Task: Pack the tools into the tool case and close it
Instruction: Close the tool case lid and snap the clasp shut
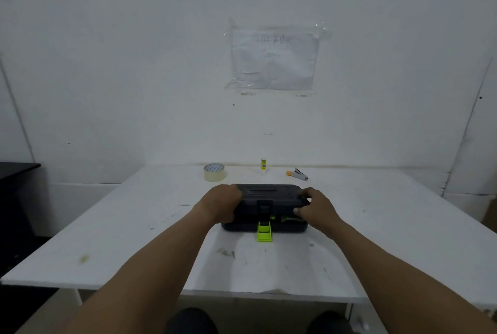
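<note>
Both hands grip the lid of a dark grey plastic tool case (265, 200) mid-table.
Head view: left hand (222, 203) and right hand (313, 206) clasp the nearly lowered lid's ends; lime-green latch (264, 231) hangs open toward the white table's (134, 226) near edge.

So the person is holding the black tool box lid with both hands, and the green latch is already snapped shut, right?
Not quite. Both hands, left hand and right hand, do hold the lid of the black tool box, but the green latch is not snapped shut. In the head view it hangs open, lying flat on the table, and the lid is still slightly raised.
</note>
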